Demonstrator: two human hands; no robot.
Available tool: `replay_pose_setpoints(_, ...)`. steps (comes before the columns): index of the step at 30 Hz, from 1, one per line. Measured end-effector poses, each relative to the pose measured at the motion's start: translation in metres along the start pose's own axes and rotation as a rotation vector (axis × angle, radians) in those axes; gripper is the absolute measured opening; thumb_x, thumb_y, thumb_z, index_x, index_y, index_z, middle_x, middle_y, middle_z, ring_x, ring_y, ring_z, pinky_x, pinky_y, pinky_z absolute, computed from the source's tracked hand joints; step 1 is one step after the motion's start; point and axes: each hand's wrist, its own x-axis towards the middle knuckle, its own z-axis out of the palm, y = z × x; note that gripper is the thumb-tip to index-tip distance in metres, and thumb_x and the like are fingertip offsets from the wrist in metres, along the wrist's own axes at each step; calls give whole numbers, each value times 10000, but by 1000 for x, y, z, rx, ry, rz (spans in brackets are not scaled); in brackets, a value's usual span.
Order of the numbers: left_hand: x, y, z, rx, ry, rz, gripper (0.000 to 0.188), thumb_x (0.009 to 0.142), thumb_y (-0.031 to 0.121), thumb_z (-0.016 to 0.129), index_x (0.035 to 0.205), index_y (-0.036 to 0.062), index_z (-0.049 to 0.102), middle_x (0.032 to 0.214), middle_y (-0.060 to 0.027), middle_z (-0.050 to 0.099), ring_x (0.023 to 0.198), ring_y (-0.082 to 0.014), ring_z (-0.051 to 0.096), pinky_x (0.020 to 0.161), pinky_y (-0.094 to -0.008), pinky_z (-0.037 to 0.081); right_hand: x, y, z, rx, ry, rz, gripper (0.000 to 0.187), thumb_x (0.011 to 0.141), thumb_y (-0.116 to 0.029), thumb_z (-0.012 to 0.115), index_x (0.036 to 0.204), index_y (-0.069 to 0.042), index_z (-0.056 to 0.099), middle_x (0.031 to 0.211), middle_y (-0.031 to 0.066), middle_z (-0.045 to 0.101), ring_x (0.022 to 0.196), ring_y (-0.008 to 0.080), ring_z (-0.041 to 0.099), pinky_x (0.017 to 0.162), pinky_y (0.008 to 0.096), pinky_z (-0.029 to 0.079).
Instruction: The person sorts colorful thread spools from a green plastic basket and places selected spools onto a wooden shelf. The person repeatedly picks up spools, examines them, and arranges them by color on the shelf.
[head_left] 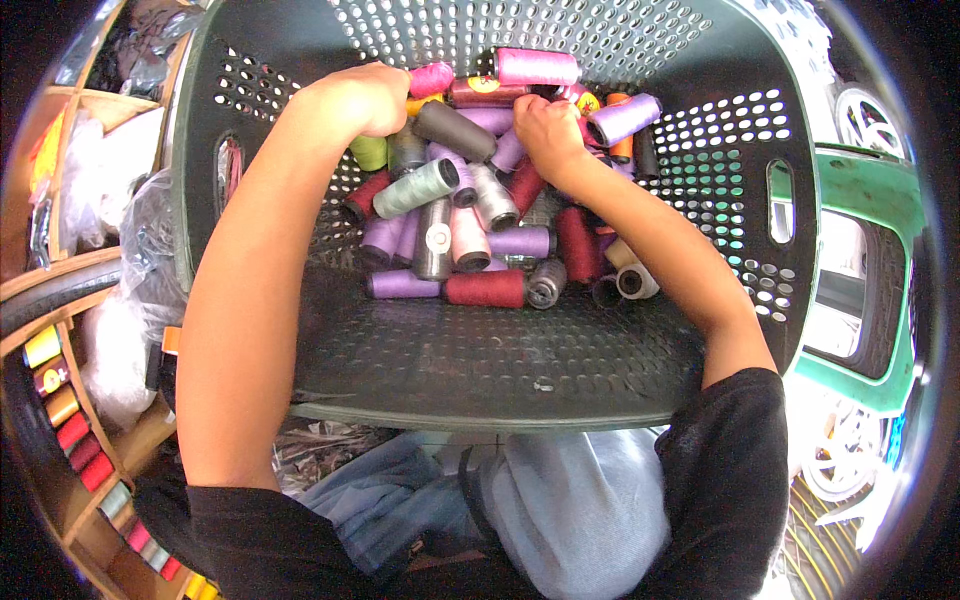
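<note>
Both my arms reach into a dark perforated plastic basket [480,405] holding a heap of thread spools. My left hand [372,100] is curled at the far left of the heap, beside a pink thread spool [432,78] and above a lime green spool [370,152]. Its fingertips are hidden. At the far middle, my right hand [548,130] is closed, with its fingers bent down among the spools, near a dark red spool [487,93] and a lilac spool [626,120]; what it grips is hidden. A pale mint spool [415,188] and a dark grey spool [455,132] lie between my hands.
Wooden shelves at the left hold more coloured spools [72,430] and clear plastic bags [150,250]. A green plastic object with an opening [880,370] stands right of the basket, near white wheel-like parts [845,445]. The basket stands before my jeans-covered legs [580,500].
</note>
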Motion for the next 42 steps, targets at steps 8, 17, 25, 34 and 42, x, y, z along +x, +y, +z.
replay_pose_setpoints(8,-3,4,-6,17,26,66,451,890,88,567,1336,35,597,1223,-274,677,1173,-434,641,1015,-502,505,-3,-7,-3,-86,28,68,353,937,-203,597,1218,11,605,973,141,720,830,331,736,673,591,558)
replay_pose_setpoints(17,11,-12,-7,-46,29,161,312,885,97,650,1178,-8,653,1092,-244,722,1068,-365,705,904,-435,547,2,-12,-7,-27,10,71,332,945,-210,563,1177,18,633,1010,202,717,864,403,722,698,629,541)
replay_pose_setpoints(25,45,-15,-9,-176,-292,-201,463,891,366,665,1169,-5,688,1069,-132,741,924,-269,720,785,-454,589,-2,-13,-3,-72,36,148,329,950,-212,560,1188,6,627,1007,196,719,854,385,726,687,620,531)
replay_pose_setpoints(34,47,-24,107,-709,-186,-457,876,889,531,728,1502,-3,401,1389,-203,606,1039,-341,710,855,-521,577,-2,-6,-24,25,-41,93,359,918,-214,641,1219,-23,611,1172,194,613,907,373,711,716,577,558)
replay_pose_setpoints(42,53,-2,117,-442,90,-406,944,759,438,864,1435,-100,484,1393,-270,610,1243,-330,651,1047,-399,515,3,56,-41,466,-208,-34,301,885,-206,659,1107,-8,704,1147,246,679,1057,380,722,886,480,597)
